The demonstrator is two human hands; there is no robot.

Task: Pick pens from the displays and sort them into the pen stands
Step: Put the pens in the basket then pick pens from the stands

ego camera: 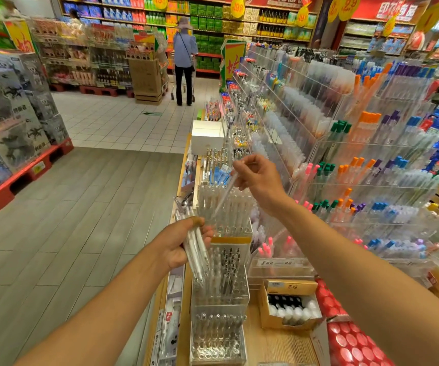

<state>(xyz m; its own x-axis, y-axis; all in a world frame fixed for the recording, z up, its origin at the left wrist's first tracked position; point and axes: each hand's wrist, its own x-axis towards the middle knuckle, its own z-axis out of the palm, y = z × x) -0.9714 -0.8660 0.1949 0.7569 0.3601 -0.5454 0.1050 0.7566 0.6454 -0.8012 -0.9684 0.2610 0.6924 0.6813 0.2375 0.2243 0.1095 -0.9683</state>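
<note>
clear tiered racks of coloured pens (366, 165) flank the right, while the left hand (184, 244) grips a bundle of white pens (196, 249) beside the clear pen stand (223, 207), above which the right hand (259, 178) pinches a single pen (225, 194).

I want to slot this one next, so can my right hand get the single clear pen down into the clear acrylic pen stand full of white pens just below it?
Probably yes. The right hand pinches the clear pen directly above the clear acrylic pen stand, nothing between; the left hand holds its white pen bundle lower, off to the side.
</note>
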